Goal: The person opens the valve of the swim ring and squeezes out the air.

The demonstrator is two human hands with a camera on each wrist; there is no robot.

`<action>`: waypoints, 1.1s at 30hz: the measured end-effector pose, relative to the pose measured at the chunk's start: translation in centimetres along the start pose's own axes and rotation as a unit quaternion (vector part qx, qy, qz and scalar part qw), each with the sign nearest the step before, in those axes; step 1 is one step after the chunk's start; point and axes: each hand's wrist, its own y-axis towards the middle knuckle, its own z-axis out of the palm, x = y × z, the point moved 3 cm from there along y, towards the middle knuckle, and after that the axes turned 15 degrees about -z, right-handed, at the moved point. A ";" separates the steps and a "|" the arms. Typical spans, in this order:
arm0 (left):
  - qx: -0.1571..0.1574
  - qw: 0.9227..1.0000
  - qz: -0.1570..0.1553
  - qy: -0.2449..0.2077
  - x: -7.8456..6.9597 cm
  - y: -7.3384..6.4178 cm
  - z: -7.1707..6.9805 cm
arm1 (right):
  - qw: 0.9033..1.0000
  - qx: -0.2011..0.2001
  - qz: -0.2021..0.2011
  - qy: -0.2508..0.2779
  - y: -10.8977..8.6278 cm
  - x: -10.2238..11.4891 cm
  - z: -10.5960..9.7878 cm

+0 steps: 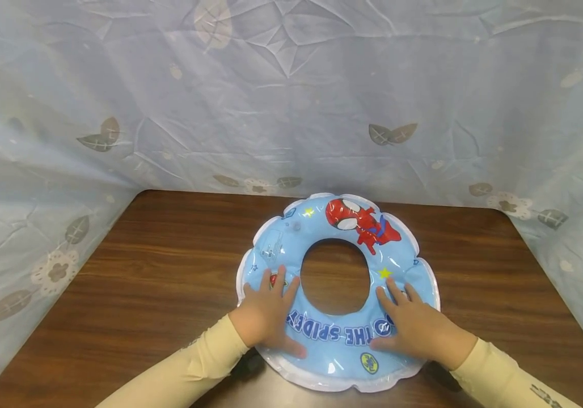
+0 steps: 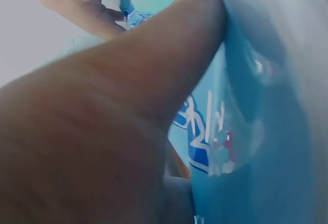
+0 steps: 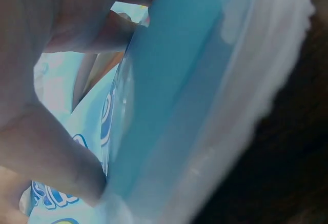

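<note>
Fingers [image 1: 278,282], left hand [image 1: 265,317] / right hand [image 1: 419,328]: spread, unclenched | swim ring [image 1: 329,354]: beneath, touching

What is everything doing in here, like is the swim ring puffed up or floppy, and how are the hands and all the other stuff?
Swim ring: puffed up, lying on the table.
Left hand: fingers spread, resting on the ring.
Right hand: fingers spread, resting on the ring.
Left sleeve: down to the wrist.
Right sleeve: down to the wrist.
Table: under the ring.
Cloth: hanging, wrinkled.
</note>
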 end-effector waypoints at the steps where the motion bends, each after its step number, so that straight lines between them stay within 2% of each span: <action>1: -0.001 1.000 0.002 -0.002 0.1 0.0 -0.1 | 1.000 0.003 -0.001 0.003 0.0 -0.1 0.0; 6: 0.009 1.000 0.021 -0.020 0.9 0.1 -0.7 | 1.000 0.007 -0.003 0.028 -0.3 -0.6 -1.1; 11: 0.021 0.997 0.050 -0.052 2.0 0.7 -2.1 | 0.998 -0.052 -0.026 -0.012 0.0 -0.7 -2.7; 14: 0.017 0.995 0.067 -0.078 2.6 1.6 -2.5 | 0.997 -0.069 -0.033 -0.033 0.6 -0.8 -3.1; 21: -0.002 0.993 0.088 -0.079 3.7 3.8 -1.6 | 0.999 -0.041 -0.026 -0.012 1.8 -1.9 -2.9; 28: 0.012 0.993 0.080 -0.082 3.4 4.4 -1.1 | 1.000 -0.020 -0.006 0.019 2.3 -2.8 -2.4; 33: 0.008 0.994 0.075 -0.076 3.0 4.5 -1.0 | 1.000 -0.015 -0.004 0.017 2.3 -2.7 -2.2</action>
